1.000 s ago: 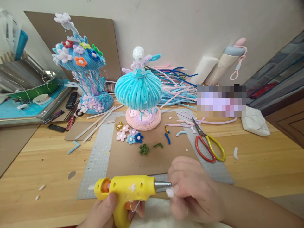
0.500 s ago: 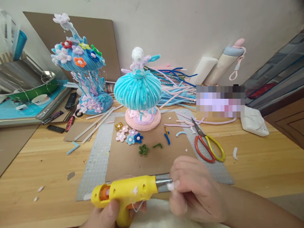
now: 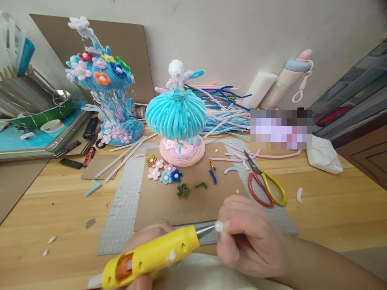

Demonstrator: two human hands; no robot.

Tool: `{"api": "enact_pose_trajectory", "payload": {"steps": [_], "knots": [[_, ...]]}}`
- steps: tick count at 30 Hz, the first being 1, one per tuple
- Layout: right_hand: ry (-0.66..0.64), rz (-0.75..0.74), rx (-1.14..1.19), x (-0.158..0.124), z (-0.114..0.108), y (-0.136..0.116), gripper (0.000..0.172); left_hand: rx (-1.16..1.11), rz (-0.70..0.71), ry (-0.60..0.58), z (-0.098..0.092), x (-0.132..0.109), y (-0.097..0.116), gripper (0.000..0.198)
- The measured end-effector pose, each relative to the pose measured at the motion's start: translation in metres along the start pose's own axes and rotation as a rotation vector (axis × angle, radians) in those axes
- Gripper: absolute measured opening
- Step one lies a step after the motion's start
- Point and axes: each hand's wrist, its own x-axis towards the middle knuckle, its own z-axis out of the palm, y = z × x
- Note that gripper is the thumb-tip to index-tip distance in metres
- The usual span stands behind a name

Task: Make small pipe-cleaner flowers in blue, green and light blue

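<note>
At the near edge of the desk, your left hand grips the yellow glue gun. Your right hand pinches a small white piece against the nozzle tip. Just beyond them, the near half of the brown cardboard on the grey cutting mat lies bare, and the wood toward the near right corner is also free. Half a second ago the gun lay almost level; now its back end has dropped and the nozzle points up to the right. Farther away, small flowers lie on the cardboard and scissors at the mat's right edge. The blue dome figure stands at the cardboard's far edge, with loose pipe cleaners behind it.
</note>
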Motion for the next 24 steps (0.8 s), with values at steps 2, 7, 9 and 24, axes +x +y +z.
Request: {"api": "enact_pose_trajectory", "payload": {"steps": [2,7,9,24], "knots": [[0.002,0.012,0.017,-0.001,0.000,0.000,0.021,0.085,0.054,-0.029,-0.005,0.000,0.000,0.057],[-0.025,-0.076,0.022,-0.001,0.000,0.000,0.026,0.143,0.269,-0.109,-0.017,0.003,-0.012,0.057],[-0.036,-0.106,0.026,-0.001,0.000,0.000,0.025,0.181,0.257,-0.081,-0.022,0.005,-0.016,0.059],[0.024,-0.054,0.081,-0.004,0.005,0.003,0.033,0.864,0.521,0.159,-0.004,-0.009,0.002,0.022]]}}
